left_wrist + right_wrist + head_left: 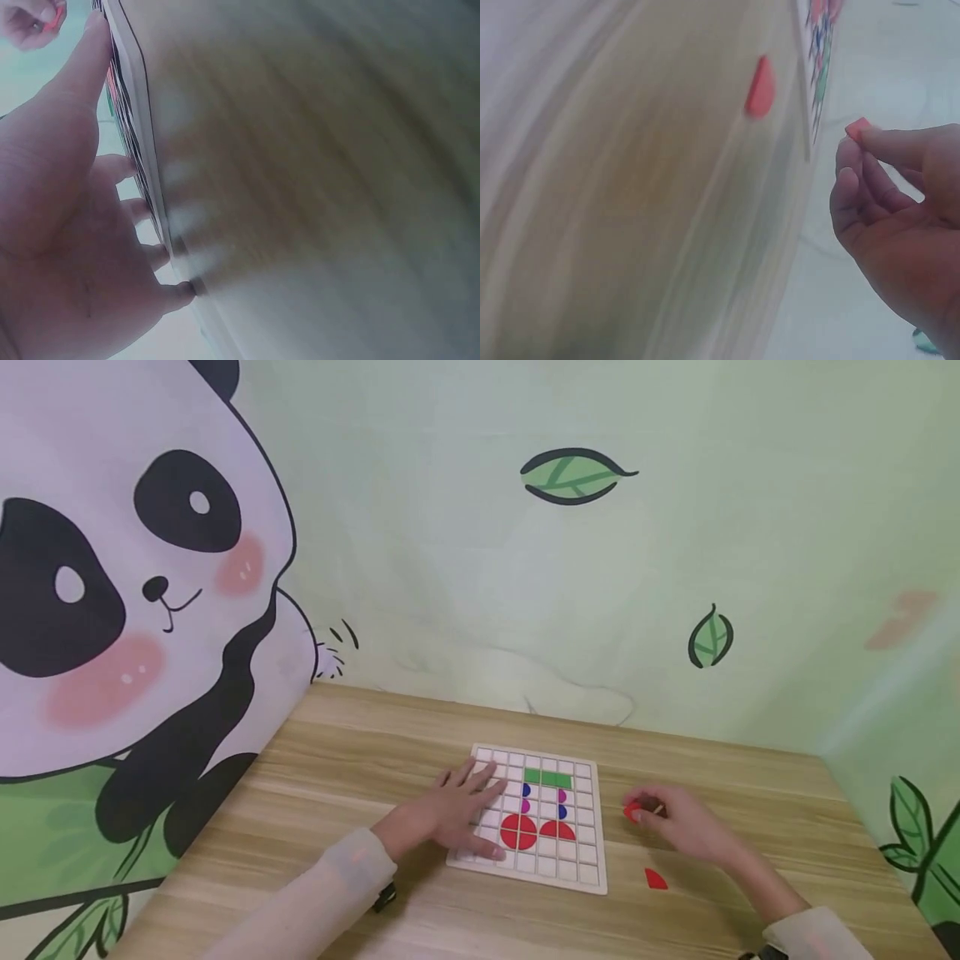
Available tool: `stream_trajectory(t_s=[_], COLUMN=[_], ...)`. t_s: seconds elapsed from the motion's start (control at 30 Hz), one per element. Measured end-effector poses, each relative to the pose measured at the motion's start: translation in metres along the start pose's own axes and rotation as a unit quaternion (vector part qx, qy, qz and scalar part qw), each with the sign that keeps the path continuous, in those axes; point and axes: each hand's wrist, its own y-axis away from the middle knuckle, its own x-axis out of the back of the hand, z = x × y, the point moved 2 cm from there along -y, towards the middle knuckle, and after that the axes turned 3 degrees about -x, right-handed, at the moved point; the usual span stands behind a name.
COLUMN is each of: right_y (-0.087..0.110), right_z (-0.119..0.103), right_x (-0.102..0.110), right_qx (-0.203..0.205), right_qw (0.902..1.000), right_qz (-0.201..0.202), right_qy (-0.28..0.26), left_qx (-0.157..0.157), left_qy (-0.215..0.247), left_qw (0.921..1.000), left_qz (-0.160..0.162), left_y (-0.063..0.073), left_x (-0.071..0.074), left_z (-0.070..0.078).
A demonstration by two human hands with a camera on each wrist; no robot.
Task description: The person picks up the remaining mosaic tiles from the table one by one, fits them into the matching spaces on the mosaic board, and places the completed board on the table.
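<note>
A white gridded board (pixel 589 860) lies on the table, with the left hand (pixel 457 810) resting spread-fingered on its left side. On its grid are a green strip (pixel 548 777), small blue and magenta half-rounds (pixel 562 796), a red circle (pixel 519 832) and a red half circle (pixel 557 832). To the right of the board, the right hand (pixel 678 820) pinches a red piece (pixel 859 127) between thumb and fingertips, raised above the table; the fingers hide part of its outline. A loose red quarter-circle piece (pixel 656 879) lies on the wood below that hand.
The wooden table (pixel 360 735) meets a pale green backdrop (pixel 450 527) printed with leaves along its far edge. A large panda picture (pixel 262 693) fills the wall at the left. Both sleeves (pixel 322 885) reach in from the near side.
</note>
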Motion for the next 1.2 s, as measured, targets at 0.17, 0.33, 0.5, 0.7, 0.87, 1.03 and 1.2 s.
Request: stream_trajectory(t_s=[0.17,0.33,0.5,0.7,0.87,1.03,1.2], right_y=[-0.013,-0.022,-0.025,-0.026,-0.025,-0.024,-0.024], right_z=[-0.013,-0.02,-0.028,-0.033,-0.039,-0.044,-0.043], right_x=[-0.01,-0.027,-0.045,-0.054,-0.056,-0.06,-0.064], right_qx=[-0.006,0.006,0.013,0.012,0.026,0.038,0.03], right_qw=[0.9998,0.9989,0.9977,0.9976,0.9969,0.9957,0.9967], right_qz=[0.009,-0.017,-0.042,-0.051,-0.073,-0.084,-0.076], right_qy=[-0.017,-0.043,-0.052,-0.045,-0.013,-0.01,-0.004], left_qx=[-0.001,0.001,0.0,-0.001,0.0,0.001,0.002], left_qy=[0.006,0.003,-0.002,0.0,0.0,0.001,-0.002], left_qw=[1.0,1.0,1.0,1.0,1.0,1.0,1.0], left_qz=[0.001,-0.003,-0.007,-0.004,-0.003,-0.004,-0.005], left_y=[0.0,0.0,0.001,0.0,0.0,0.0,0.0], left_x=[-0.002,-0.001,0.001,0.0,0.0,0.002,0.001], left_z=[-0.001,-0.002,0.0,0.0,0.0,0.0,0.0])
